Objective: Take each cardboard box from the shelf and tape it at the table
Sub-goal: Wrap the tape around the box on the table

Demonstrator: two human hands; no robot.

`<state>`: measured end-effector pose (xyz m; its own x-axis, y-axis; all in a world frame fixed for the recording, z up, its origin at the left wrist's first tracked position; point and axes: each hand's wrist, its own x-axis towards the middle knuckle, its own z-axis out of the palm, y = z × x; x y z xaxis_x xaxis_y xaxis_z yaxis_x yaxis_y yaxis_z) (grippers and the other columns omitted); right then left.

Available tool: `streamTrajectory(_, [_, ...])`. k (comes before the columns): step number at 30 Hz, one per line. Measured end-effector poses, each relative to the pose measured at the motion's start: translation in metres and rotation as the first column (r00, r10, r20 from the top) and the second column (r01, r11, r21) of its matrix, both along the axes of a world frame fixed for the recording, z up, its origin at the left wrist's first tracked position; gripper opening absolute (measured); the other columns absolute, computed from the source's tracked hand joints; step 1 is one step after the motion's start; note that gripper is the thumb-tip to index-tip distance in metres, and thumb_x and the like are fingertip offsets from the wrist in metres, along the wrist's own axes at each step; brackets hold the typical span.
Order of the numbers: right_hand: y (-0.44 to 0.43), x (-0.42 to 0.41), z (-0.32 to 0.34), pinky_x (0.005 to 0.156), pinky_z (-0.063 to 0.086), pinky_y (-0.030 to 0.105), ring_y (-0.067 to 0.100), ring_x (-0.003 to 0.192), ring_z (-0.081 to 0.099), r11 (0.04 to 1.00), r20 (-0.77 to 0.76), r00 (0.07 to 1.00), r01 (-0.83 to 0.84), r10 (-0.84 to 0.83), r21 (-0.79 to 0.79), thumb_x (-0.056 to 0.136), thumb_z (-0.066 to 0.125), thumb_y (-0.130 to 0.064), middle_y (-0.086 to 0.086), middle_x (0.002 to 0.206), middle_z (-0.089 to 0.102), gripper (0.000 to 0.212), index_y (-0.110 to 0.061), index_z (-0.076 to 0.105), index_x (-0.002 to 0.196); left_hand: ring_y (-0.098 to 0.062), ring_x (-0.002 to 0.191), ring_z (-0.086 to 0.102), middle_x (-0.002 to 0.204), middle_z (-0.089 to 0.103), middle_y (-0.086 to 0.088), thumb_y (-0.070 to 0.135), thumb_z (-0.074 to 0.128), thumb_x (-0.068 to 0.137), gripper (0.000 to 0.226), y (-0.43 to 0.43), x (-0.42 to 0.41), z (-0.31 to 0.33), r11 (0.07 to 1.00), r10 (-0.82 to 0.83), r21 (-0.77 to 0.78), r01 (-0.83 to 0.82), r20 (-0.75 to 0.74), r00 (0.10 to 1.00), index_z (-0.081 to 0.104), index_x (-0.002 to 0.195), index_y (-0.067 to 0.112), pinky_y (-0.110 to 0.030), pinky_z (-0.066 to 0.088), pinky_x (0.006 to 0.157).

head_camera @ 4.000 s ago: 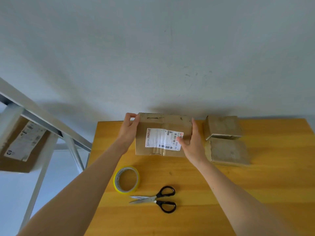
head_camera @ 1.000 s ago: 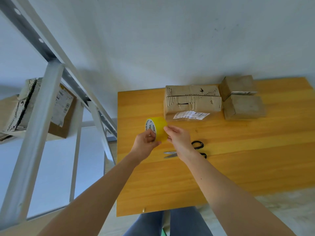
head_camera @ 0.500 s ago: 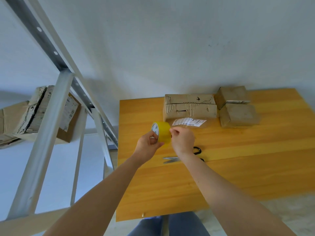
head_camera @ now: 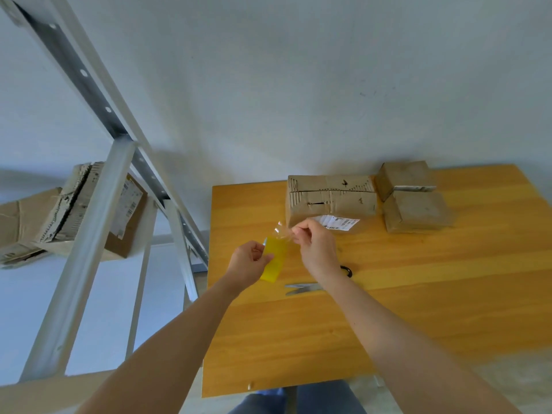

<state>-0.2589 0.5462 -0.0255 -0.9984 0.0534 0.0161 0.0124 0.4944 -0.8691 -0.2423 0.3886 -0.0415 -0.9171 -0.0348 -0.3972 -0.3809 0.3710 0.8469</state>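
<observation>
So I'm at the peel-the-tape stage: my left hand (head_camera: 249,261) grips the yellow tape roll (head_camera: 273,259) mid-frame, and my right hand (head_camera: 316,249) pinches its clear loose end right beside it. Next I reckon I pull out a strip and lay it over the seam of the cardboard box (head_camera: 330,201), sitting on the tabletop (head_camera: 418,279) just above my hands.

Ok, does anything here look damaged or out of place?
Yes. The labelled box on the table has a torn slit and ragged corrugated edges on top. On the shelf, a second box leans askew, its flaps frayed.
</observation>
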Motion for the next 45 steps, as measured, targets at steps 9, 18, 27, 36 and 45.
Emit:
streamTrajectory(9, [0.011,-0.019,0.039,0.071,0.058,0.023,0.026,0.092,0.072,0.876,0.410,0.912,0.205,-0.009,-0.436,0.080,0.079,-0.012,0.016,0.097,0.070,0.048,0.002,0.056,0.120,-0.017,0.073,0.056,0.089,0.067,-0.014,0.016,0.057,0.096,0.014,-0.006,-0.017,0.018,0.987,-0.163,0.003,0.164,-0.029,0.986,0.059,0.109,0.011,-0.020,0.041,0.059])
streamTrajectory(18, [0.021,-0.036,0.056,0.071,0.058,0.023,0.018,0.088,0.071,0.938,0.519,0.849,0.099,0.094,-0.333,0.078,0.079,-0.004,0.011,0.095,0.072,0.019,-0.003,0.070,0.094,-0.020,0.079,0.060,0.094,0.069,-0.015,0.019,0.058,0.095,0.013,-0.014,-0.034,0.035,0.947,-0.316,-0.086,0.309,-0.093,0.944,0.062,0.107,0.021,-0.032,0.046,0.068])
streamTrajectory(27, [0.022,-0.039,0.080,0.073,0.057,0.031,0.012,0.082,0.063,0.988,0.374,0.925,0.114,-0.068,-0.102,0.090,0.069,-0.016,0.001,0.089,0.068,0.010,-0.015,0.067,0.080,-0.011,0.072,0.053,0.081,0.064,0.001,0.023,0.055,0.097,0.015,-0.009,-0.038,0.057,0.936,-0.353,-0.027,0.352,-0.100,0.930,0.060,0.111,0.017,-0.020,0.040,0.063])
streamTrajectory(36, [0.036,-0.032,0.084,0.088,0.054,0.038,0.023,0.088,0.068,0.982,0.291,0.953,0.127,-0.082,-0.142,0.091,0.068,-0.017,0.004,0.080,0.072,0.017,-0.018,0.069,0.074,-0.016,0.078,0.050,0.080,0.057,-0.002,0.050,0.060,0.089,0.043,-0.019,-0.045,0.068,0.964,-0.266,0.009,0.266,-0.038,0.963,0.067,0.091,0.007,-0.028,0.038,0.071])
streamTrajectory(45, [0.068,-0.035,0.095,0.098,0.051,0.045,0.017,0.077,0.067,0.927,0.299,0.926,0.302,-0.229,-0.224,0.088,0.072,-0.019,0.001,0.070,0.070,0.019,-0.005,0.073,0.075,-0.019,0.066,0.052,0.067,0.052,-0.007,0.064,0.078,0.060,0.060,-0.022,-0.062,0.081,0.940,-0.305,0.139,0.311,-0.060,0.950,0.056,0.069,0.008,-0.027,0.040,0.069])
